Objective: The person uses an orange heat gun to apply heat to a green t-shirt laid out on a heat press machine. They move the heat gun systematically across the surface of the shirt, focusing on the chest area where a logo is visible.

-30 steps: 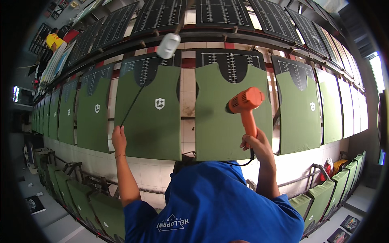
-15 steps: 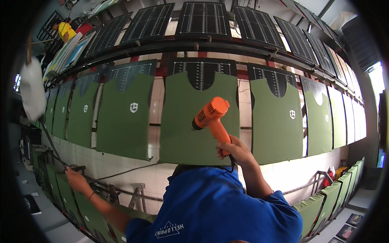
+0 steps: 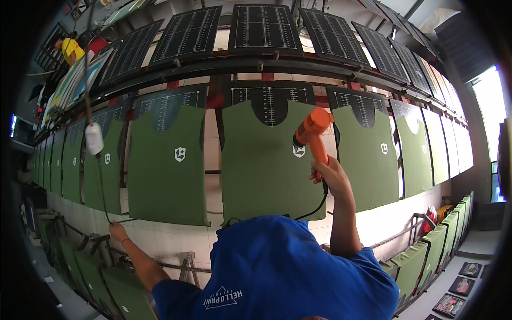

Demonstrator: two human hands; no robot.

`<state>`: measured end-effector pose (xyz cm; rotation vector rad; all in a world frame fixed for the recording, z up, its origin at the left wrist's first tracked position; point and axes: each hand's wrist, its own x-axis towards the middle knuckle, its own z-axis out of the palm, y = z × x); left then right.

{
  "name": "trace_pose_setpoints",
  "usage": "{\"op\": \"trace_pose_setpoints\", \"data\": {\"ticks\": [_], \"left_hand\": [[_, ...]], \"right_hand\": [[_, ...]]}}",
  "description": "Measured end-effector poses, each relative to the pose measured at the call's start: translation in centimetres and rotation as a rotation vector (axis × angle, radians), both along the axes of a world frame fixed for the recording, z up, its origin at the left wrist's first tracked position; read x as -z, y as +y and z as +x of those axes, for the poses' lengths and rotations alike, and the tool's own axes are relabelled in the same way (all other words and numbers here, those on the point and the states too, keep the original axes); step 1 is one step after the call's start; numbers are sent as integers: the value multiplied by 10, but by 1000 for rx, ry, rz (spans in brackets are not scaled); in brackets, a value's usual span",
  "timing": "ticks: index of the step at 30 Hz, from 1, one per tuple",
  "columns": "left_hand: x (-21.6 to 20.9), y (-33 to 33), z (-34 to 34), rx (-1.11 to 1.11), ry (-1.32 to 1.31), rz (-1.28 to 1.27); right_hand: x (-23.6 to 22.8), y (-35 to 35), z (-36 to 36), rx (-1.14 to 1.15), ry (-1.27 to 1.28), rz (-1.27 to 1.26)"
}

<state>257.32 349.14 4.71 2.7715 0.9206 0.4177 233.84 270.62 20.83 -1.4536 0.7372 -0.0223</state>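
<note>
My right hand (image 3: 335, 178) is closed round the handle of an orange heat gun (image 3: 317, 127). Its dark nozzle points down and left, over a white shield print (image 3: 299, 152) on the green fabric panel (image 3: 256, 170) in front of me; the gun partly covers the print. A black cord (image 3: 319, 209) runs from the handle towards my body. Out to the left, my left hand (image 3: 118, 231) pinches a dark cable (image 3: 103, 192). That cable rises to a white plug connector (image 3: 94, 138) hanging from an overhead cord (image 3: 88, 69).
More green panels (image 3: 166, 160) on dark boards stand in a row to both sides. Behind them is a rail with black marked boards (image 3: 265, 26). Another row of green panels (image 3: 412, 266) lies behind me. A person in yellow (image 3: 71, 50) is at the far left.
The heat gun has moved right and slightly up, uncovering part of the shield print. My left hand has shifted right with the cable, and the white connector has swung right and appears smaller.
</note>
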Motion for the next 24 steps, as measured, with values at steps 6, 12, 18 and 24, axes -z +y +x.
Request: {"op": "trace_pose_setpoints", "data": {"ticks": [6,12,18,24], "left_hand": [[26,-84,28,96,-55,74],[48,-101,41,72,54,-7],[82,-65,35,7,75,-61],[76,-64,35,157,139,-60]], "right_hand": [[7,3,5,33,53,-19],[10,5,7,21,81,-20],[13,10,8,49,86,-34],[12,11,9,48,99,-45]]}}
